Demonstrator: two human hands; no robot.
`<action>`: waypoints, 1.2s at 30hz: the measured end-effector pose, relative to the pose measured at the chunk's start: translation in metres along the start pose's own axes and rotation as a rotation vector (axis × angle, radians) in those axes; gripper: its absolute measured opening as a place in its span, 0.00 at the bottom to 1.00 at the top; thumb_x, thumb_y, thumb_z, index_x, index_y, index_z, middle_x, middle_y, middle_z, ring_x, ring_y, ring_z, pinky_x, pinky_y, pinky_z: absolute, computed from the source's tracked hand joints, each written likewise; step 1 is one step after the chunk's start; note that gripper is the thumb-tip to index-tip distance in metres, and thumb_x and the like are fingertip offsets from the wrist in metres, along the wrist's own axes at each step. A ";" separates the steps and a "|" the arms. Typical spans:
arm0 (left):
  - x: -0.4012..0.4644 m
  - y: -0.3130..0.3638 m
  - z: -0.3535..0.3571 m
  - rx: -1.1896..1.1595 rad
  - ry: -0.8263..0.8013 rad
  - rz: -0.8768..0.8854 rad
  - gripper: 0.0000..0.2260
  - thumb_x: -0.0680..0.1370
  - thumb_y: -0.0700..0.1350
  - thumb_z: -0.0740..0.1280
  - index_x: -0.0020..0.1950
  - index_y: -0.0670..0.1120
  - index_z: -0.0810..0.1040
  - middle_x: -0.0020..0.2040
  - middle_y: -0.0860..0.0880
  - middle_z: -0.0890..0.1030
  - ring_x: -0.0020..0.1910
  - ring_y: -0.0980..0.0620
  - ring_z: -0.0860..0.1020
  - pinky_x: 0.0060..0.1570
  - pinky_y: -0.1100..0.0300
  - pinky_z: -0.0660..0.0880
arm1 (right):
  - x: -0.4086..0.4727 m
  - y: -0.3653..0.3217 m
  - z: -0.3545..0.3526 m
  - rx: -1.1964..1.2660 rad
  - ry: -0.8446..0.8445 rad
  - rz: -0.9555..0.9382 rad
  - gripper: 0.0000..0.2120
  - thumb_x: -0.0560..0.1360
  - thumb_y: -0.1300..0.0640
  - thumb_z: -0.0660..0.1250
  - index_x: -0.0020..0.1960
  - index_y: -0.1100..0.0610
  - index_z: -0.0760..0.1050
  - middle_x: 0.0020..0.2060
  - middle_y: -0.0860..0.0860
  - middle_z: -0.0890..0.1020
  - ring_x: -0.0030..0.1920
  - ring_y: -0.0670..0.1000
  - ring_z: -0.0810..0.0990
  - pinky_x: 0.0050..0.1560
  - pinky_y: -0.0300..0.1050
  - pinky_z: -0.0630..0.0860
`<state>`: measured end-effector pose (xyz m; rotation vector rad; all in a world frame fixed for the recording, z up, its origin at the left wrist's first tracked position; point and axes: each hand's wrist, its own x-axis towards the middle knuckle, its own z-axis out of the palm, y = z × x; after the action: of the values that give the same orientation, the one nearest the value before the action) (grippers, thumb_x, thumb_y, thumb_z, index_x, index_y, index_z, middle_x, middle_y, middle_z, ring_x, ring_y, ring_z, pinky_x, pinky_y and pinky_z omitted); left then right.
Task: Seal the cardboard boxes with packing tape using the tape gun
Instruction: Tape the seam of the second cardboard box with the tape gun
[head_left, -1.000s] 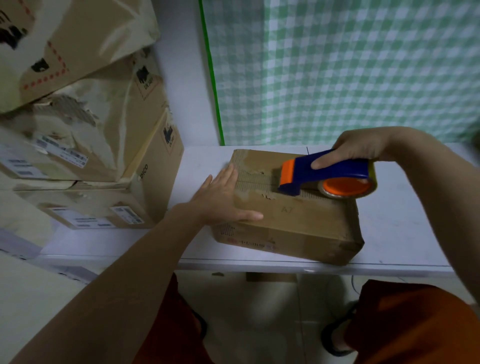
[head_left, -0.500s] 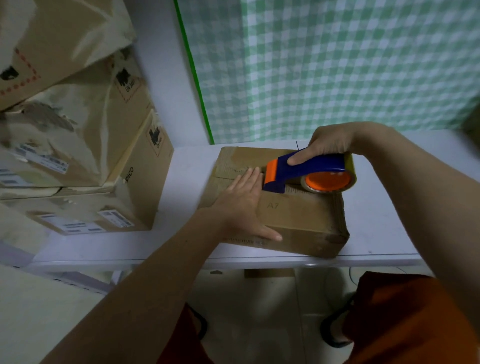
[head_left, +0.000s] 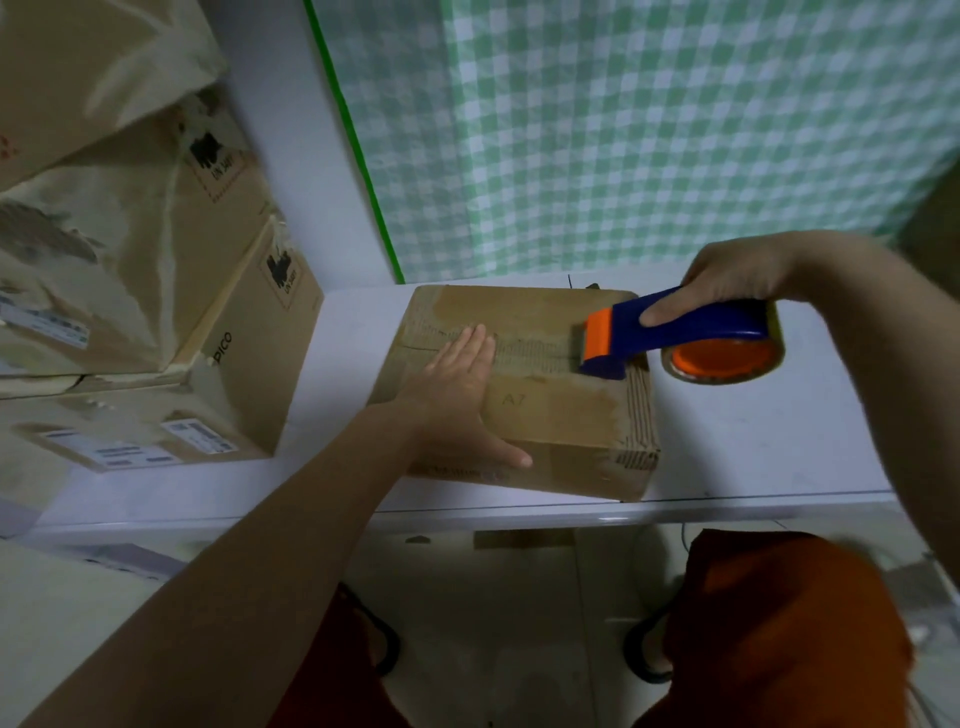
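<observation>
My left hand (head_left: 457, 382) is pressing flat, fingers straight, on the cardboard box (head_left: 524, 395) lying on the white counter (head_left: 753, 441). My right hand (head_left: 727, 283) is gripping the blue-and-orange tape gun (head_left: 670, 338), its front edge touching the box top near the right end. Stacked boxes (head_left: 156, 291) are sitting to the left.

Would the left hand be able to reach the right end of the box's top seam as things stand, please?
Probably not freely: the left hand lies flat on the box near the seam's left end, and the tape gun, held by the right hand, sits on the seam between.
</observation>
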<state>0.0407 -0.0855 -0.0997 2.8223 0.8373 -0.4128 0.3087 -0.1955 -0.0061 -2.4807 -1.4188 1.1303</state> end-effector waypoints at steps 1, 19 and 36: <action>-0.001 0.004 -0.002 0.002 -0.008 -0.018 0.62 0.63 0.74 0.67 0.76 0.43 0.32 0.76 0.48 0.31 0.75 0.51 0.32 0.68 0.56 0.33 | 0.001 0.000 0.001 0.016 0.018 -0.001 0.35 0.56 0.34 0.72 0.49 0.62 0.79 0.39 0.57 0.85 0.38 0.56 0.83 0.35 0.44 0.77; 0.028 0.099 0.009 -0.062 0.084 -0.069 0.64 0.60 0.82 0.54 0.76 0.39 0.34 0.77 0.41 0.34 0.76 0.44 0.34 0.75 0.48 0.37 | 0.003 0.013 0.001 0.119 0.000 -0.019 0.30 0.60 0.37 0.72 0.50 0.60 0.79 0.41 0.56 0.84 0.41 0.56 0.83 0.39 0.45 0.78; 0.033 0.084 0.000 0.032 0.013 -0.020 0.61 0.61 0.81 0.54 0.77 0.42 0.35 0.77 0.43 0.34 0.76 0.46 0.34 0.69 0.53 0.33 | -0.014 0.080 0.011 0.292 -0.007 0.032 0.37 0.56 0.35 0.77 0.51 0.63 0.79 0.38 0.56 0.85 0.35 0.54 0.83 0.34 0.43 0.77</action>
<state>0.1137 -0.1385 -0.1030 2.8506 0.8700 -0.4144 0.3550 -0.2552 -0.0377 -2.3037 -1.1248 1.2513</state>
